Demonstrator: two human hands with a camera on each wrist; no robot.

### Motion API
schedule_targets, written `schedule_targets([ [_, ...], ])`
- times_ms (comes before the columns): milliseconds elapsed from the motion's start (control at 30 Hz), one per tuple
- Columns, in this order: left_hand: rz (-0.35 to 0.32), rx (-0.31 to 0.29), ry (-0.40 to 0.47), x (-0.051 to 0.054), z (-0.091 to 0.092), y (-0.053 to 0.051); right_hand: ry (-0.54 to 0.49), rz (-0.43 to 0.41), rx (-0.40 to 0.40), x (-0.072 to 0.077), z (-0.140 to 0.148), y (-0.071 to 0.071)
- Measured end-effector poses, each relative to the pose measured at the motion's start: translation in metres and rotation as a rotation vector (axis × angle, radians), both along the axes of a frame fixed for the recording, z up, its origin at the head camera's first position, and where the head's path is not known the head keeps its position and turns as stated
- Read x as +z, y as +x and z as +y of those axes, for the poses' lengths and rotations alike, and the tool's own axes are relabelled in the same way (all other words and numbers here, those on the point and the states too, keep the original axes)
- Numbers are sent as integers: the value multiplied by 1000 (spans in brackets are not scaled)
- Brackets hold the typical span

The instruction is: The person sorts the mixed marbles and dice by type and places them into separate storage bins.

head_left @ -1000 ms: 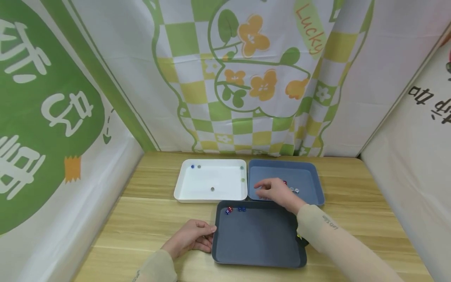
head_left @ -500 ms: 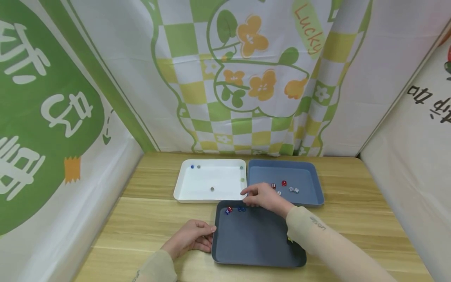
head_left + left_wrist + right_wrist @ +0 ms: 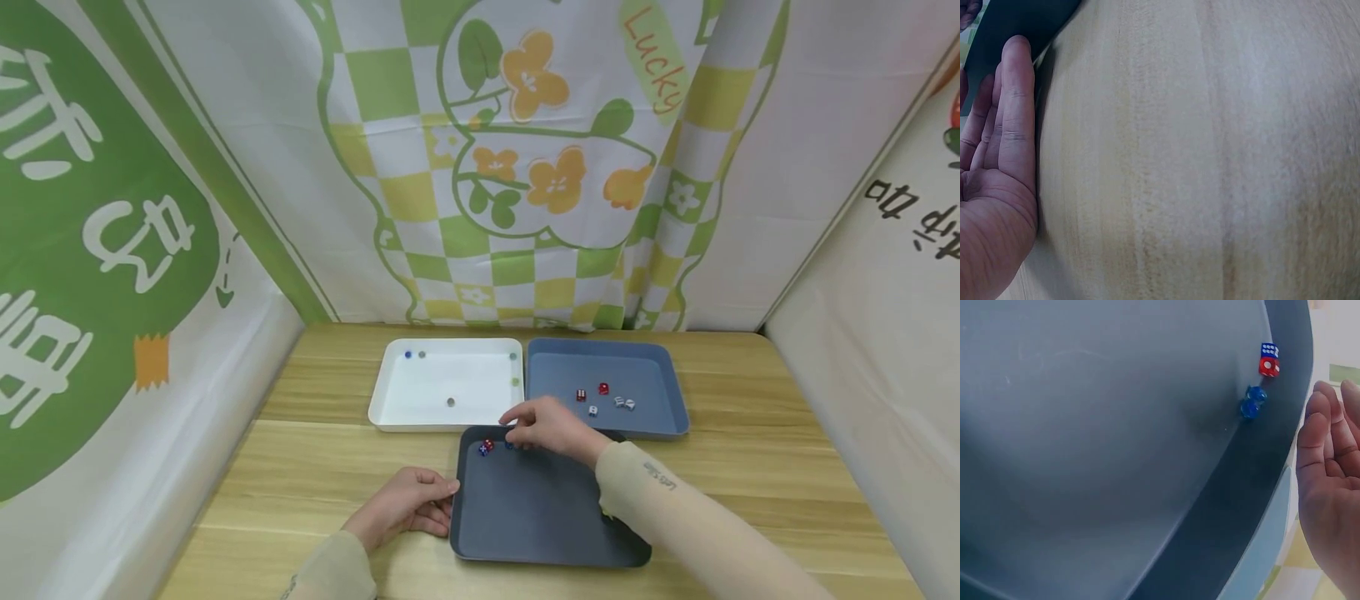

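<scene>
My left hand point(image 3: 414, 502) rests at the left side of a dark grey tray point(image 3: 540, 533), its thumb at the rim. In the left wrist view, its fingers point(image 3: 1017, 119) lie fairly straight against the tray's outer wall. My right hand point(image 3: 551, 427) hovers over the tray's back edge, fingers slightly bent. The right wrist view shows no object between its fingers, though part of the hand is cut off. Near it, in the tray's back left corner, lie a red die point(image 3: 1269, 367), a blue die point(image 3: 1269, 350) and two clear blue beads or marbles point(image 3: 1249, 409).
Behind stand a white tray point(image 3: 420, 423) with several small marbles point(image 3: 451, 402) and a blue tray point(image 3: 667, 375) with red dice point(image 3: 603, 388) and white dice point(image 3: 619, 402). Something yellow point(image 3: 606, 512) shows beside the right sleeve, mostly hidden. Printed cloth surrounds the wooden table point(image 3: 315, 400).
My right hand has moved left and slightly nearer, from over the blue tray to the dark tray's back edge, uncovering the dice behind it. My left hand stays in place.
</scene>
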State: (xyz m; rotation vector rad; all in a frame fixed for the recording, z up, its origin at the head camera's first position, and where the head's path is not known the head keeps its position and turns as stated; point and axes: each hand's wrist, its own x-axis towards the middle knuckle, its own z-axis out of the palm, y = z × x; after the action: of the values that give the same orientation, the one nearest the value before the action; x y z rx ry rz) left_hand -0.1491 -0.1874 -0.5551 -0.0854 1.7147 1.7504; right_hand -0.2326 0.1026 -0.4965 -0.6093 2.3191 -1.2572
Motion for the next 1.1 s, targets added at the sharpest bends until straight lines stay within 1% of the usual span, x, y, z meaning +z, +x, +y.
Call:
schedule_targets([
  [267,-7,-2,-1,2,0,0,21,2,29,-7,-8,3],
  [700,-4,6,2,2,0,1,63,-31,80,-19,-20,3],
  [1000,-7,12,6,1,0,1,102,-49,68,-24,-26,6],
  [1100,-9,15,9,1,1,1,116,-43,71,-27,-27,6],
])
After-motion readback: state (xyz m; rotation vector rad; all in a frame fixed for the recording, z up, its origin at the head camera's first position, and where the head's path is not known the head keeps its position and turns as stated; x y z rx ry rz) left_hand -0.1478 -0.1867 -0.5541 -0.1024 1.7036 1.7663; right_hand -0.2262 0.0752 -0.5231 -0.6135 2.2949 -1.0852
